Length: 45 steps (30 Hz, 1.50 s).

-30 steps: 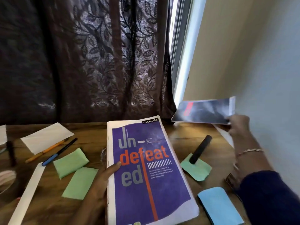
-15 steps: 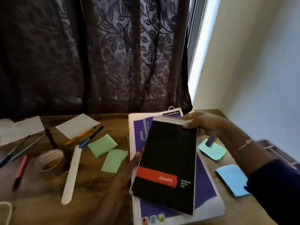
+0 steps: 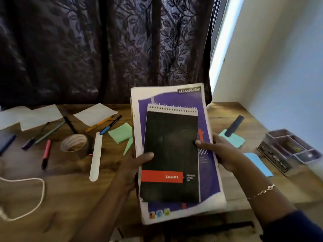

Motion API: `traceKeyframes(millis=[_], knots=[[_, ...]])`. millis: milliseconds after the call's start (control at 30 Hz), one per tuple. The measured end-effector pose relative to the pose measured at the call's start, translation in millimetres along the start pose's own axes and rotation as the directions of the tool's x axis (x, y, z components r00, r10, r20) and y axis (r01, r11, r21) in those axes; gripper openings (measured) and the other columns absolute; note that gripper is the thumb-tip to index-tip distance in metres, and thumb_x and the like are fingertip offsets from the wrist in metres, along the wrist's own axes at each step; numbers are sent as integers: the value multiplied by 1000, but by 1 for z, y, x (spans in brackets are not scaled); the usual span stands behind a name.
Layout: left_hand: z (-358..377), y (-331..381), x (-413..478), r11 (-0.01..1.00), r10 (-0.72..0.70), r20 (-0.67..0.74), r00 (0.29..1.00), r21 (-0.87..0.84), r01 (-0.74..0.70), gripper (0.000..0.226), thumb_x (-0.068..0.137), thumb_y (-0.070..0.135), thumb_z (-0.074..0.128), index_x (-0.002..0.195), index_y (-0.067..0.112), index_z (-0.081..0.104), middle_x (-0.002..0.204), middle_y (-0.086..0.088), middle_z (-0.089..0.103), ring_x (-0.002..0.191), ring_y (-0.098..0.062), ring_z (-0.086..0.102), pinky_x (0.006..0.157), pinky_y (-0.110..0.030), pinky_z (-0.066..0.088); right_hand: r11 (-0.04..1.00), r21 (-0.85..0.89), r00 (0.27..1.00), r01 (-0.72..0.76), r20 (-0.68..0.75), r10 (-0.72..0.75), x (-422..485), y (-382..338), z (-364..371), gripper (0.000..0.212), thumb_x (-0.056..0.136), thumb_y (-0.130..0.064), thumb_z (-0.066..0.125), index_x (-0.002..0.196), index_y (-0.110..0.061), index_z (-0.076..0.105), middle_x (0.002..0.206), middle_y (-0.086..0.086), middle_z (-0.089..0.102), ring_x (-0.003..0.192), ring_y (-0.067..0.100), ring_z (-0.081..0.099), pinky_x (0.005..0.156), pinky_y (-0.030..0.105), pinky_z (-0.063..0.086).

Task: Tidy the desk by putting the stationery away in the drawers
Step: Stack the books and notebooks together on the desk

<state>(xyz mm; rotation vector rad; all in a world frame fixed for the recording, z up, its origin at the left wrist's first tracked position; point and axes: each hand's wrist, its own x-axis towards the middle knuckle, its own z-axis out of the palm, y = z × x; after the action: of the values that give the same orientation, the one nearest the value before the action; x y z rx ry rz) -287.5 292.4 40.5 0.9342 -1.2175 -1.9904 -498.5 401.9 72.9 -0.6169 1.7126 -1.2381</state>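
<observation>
A black spiral pad with a red band lies on top of a purple notebook. Both are lifted above the wooden desk as one stack. My left hand grips the stack's left edge, thumb on the black pad. My right hand grips the right edge, thumb on the pad too. Pens, green sticky notes, a tape roll and a white ruler lie on the desk to the left.
White paper sheets lie at the back left. A dark marker rests on a teal note; a blue note lies further right. A compartment tray sits at the right edge. A white cord loops at the left. A dark curtain hangs behind.
My right hand brought the black spiral pad from the right and laid it on the purple notebook. Both hands now hold the stack, raised off the desk.
</observation>
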Motion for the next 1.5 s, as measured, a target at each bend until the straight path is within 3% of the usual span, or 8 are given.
traceKeyframes(millis=[300, 533, 700, 800, 900, 1000, 1200, 1500], knots=[[-52, 31, 9, 919, 323, 240, 915, 152, -364, 99, 38, 45, 91, 120, 7, 50, 98, -3, 71, 97, -25, 67, 72, -34, 58, 808, 168, 822, 565, -30, -569, -8, -2, 35, 44, 65, 1, 64, 101, -20, 52, 88, -12, 72, 88, 9, 69, 66, 21, 55], [-61, -11, -1, 874, 374, 79, 924, 304, -380, 113, 34, 60, 85, 129, 15, 43, 118, -9, 62, 109, -26, 61, 87, -53, 52, 836, 238, 863, 494, -14, -505, 1, 42, 48, 81, 46, -42, 88, 114, -21, 48, 103, -7, 70, 101, 14, 65, 76, 23, 54], [-52, -26, -4, 835, 485, -106, 868, 350, -424, 101, 35, 75, 74, 118, 36, 32, 113, 22, 52, 105, 8, 56, 77, -13, 53, 868, 149, 876, 474, 25, -482, 14, 49, 53, 96, 39, -48, 88, 120, -26, 42, 122, 1, 59, 114, 13, 58, 85, 27, 53], [-48, -31, -2, 831, 493, -144, 858, 370, -415, 88, 48, 66, 76, 118, 39, 31, 109, 31, 51, 105, 7, 56, 76, -11, 52, 869, 123, 875, 480, 2, -484, 23, 55, 54, 95, 45, -48, 87, 125, -26, 41, 129, 4, 54, 118, 15, 56, 86, 31, 54], [-44, -34, 3, 831, 472, -182, 863, 419, -366, 72, 67, 34, 79, 118, 32, 29, 108, 20, 50, 107, -9, 56, 83, -23, 48, 866, 68, 868, 496, -34, -495, 29, 60, 57, 98, 47, -51, 85, 129, -29, 37, 132, 0, 50, 122, 14, 52, 90, 35, 53], [-39, -32, 1, 820, 487, -219, 846, 449, -356, 93, 49, 76, 67, 119, 29, 27, 107, 21, 49, 95, -1, 56, 81, -19, 49, 853, 0, 851, 522, -79, -520, 32, 63, 60, 101, 48, -56, 82, 132, -27, 34, 133, -3, 49, 123, 12, 50, 91, 36, 53], [-32, -14, 3, 782, 504, -241, 829, 534, -321, 81, 64, 64, 60, 126, 18, 34, 114, 10, 53, 95, -8, 54, 86, -30, 50, 832, -135, 809, 537, -195, -554, 33, 47, 62, 94, 62, -44, 80, 137, -12, 33, 125, -3, 56, 113, 12, 57, 84, 32, 55], [-42, -30, 28, 828, 168, -385, 907, 555, 82, 66, 79, 40, 68, 129, 8, 40, 125, -14, 54, 113, -28, 55, 93, -42, 46, 964, -245, 957, 104, -240, -165, 59, 65, 70, 69, 66, -49, 74, 119, -17, 44, 110, 2, 60, 96, 18, 63, 85, 45, 54]])
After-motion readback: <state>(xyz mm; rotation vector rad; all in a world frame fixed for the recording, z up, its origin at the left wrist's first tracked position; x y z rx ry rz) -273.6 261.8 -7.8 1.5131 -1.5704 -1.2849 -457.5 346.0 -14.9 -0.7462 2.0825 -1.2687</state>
